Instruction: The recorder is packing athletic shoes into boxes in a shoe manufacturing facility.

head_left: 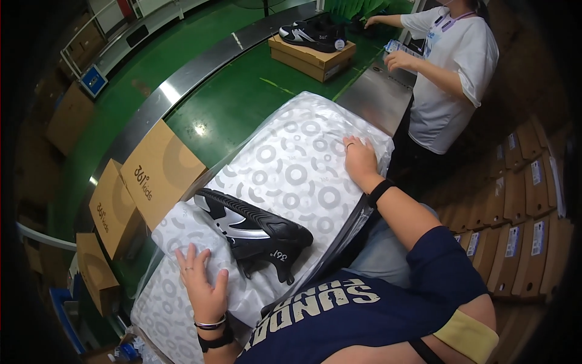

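A black sneaker (260, 233) with silver side panels lies on its side, its ridged sole toward the far right. Beneath it spreads a thick stack of white wrapping paper (297, 148) printed with grey rings. My left hand (205, 291) rests with spread fingers on a crumpled paper fold (188, 233) beside the shoe; whether anything is wrapped under that fold I cannot tell. Toward the far right edge of the stack, my right hand (361, 161) lies flat on the paper, fingers stretched out. Neither hand touches the sneaker.
Open brown shoe boxes (160, 173) stand left of the stack on the green belt (209, 124). Farther off, a pair of black shoes (312, 35) sits on a closed box (309, 59). A co-worker (451, 73) stands at far right, above rows of stacked boxes (506, 255).
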The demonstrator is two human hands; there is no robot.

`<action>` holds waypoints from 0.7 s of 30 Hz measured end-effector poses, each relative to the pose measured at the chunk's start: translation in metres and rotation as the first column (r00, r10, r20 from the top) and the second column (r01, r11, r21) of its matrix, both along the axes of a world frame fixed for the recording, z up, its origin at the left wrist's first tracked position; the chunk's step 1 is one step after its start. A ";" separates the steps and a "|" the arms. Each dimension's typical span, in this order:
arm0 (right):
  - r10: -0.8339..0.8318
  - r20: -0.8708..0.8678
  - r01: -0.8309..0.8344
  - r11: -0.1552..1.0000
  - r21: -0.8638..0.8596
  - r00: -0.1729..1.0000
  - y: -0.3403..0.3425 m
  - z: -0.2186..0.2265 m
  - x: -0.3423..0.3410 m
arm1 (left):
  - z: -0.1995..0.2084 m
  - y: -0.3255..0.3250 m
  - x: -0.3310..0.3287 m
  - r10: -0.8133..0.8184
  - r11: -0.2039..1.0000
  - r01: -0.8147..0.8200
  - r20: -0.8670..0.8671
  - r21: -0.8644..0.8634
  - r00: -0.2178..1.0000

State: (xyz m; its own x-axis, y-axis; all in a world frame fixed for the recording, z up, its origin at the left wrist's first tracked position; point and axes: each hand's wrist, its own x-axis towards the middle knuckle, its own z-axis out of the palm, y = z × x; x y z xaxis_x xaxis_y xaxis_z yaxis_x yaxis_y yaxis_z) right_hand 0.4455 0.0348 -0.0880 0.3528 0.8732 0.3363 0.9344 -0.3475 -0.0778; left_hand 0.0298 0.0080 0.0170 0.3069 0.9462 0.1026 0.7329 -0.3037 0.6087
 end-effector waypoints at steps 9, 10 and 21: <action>0.135 -0.103 -0.130 0.990 0.052 0.986 -0.002 0.101 -0.049 | 0.007 -0.004 -0.007 -0.030 0.999 0.040 -0.242 0.035 0.970; 0.339 0.017 -0.336 0.924 0.182 0.941 -0.009 0.127 -0.078 | 0.010 -0.008 -0.012 0.007 0.999 0.003 -0.249 0.038 0.969; 0.917 0.157 -0.873 -0.397 0.283 -0.366 -0.082 0.205 -0.234 | 0.053 0.007 -0.005 0.472 0.871 0.059 0.864 -0.488 0.176</action>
State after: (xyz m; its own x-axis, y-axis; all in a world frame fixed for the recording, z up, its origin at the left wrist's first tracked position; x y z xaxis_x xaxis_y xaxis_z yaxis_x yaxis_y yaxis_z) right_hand 0.2112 -0.0476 0.1171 -0.7829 -0.0344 0.6211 -0.0637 0.9977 -0.0250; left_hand 0.0247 0.0151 0.0698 0.0091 0.9829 -0.1837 -0.4875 0.1648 0.8574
